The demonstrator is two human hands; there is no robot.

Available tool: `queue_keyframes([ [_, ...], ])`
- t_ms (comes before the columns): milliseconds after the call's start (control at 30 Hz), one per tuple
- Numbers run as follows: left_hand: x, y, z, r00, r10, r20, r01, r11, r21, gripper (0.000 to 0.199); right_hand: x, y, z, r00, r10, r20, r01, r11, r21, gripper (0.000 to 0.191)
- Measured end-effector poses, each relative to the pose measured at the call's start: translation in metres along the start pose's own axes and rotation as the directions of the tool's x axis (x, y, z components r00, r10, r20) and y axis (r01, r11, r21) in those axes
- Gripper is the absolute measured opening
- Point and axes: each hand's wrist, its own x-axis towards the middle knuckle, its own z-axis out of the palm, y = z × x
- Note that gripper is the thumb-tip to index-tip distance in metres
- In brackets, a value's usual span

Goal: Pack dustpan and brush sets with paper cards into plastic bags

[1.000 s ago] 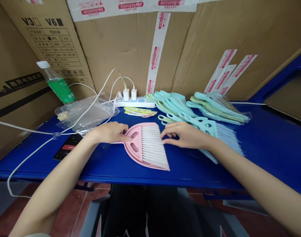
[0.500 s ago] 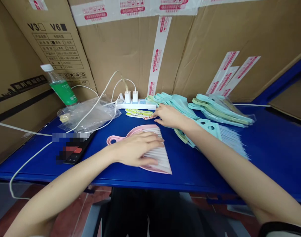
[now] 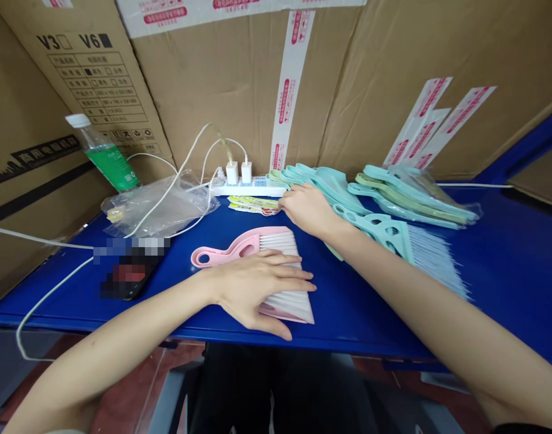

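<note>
My left hand lies palm down with fingers spread over a small pink hand brush with white bristles, which rests in a pink dustpan near the table's front edge. Farther back, my right hand has curled fingers at the left side of a stack of teal dustpans; its fingertips are turned down, and whatever they hold is hidden. Under and beside the right wrist lie teal hand brushes with pale bristles.
Bagged teal and green dustpans lie at the back right. A power strip with chargers, small packets, a clear plastic bag, a bottle and a phone sit left. Cardboard walls the blue table.
My left hand's fingers have spread wider and shifted slightly towards the table's front edge. The right hand's fingers have curled in more. The camera view has shifted a little.
</note>
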Motion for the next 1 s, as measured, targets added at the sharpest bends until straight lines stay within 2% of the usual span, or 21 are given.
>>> queue_keyframes([
  [133, 0.0, 0.001, 0.001, 0.998, 0.039, -0.046, -0.039, 0.999, 0.017, 0.067, -0.006, 0.005, -0.008, 0.991, 0.005, -0.135, -0.006, 1.0, -0.009, 0.033],
  [233, 0.0, 0.002, 0.002, 0.994, 0.066, -0.083, -0.064, 0.998, 0.029, 0.061, -0.013, 0.011, -0.013, 0.968, -0.011, -0.252, 0.026, 0.998, 0.057, 0.032],
  [367, 0.0, 0.002, 0.003, 0.991, 0.089, -0.099, -0.081, 0.994, 0.078, 0.054, -0.025, 0.019, -0.011, 0.959, -0.006, -0.284, 0.054, 0.985, 0.161, 0.026],
  [500, 0.0, 0.002, 0.003, 0.989, 0.101, -0.105, -0.09, 0.99, 0.106, 0.049, -0.036, 0.026, -0.007, 0.944, -0.042, -0.327, 0.092, 0.986, 0.138, 0.026],
  [600, -0.001, 0.003, 0.004, 0.99, 0.092, -0.107, -0.081, 0.991, 0.104, 0.05, -0.041, 0.027, -0.012, 0.952, -0.069, -0.299, 0.099, 0.991, 0.087, 0.024],
  [733, 0.0, 0.002, 0.004, 0.996, 0.047, -0.075, -0.041, 0.997, 0.072, 0.06, -0.047, 0.019, -0.026, 0.984, -0.083, -0.156, 0.093, 0.994, 0.061, 0.02],
  [833, 0.001, 0.002, 0.004, 0.996, 0.052, -0.069, -0.048, 0.997, 0.055, 0.061, -0.053, 0.01, -0.032, 0.988, -0.114, -0.106, 0.12, 0.991, 0.054, 0.024],
  [1000, 0.001, 0.002, 0.006, 0.993, 0.071, -0.095, -0.06, 0.992, 0.115, 0.058, -0.062, 0.004, -0.025, 0.971, -0.235, -0.053, 0.241, 0.952, 0.19, 0.023],
])
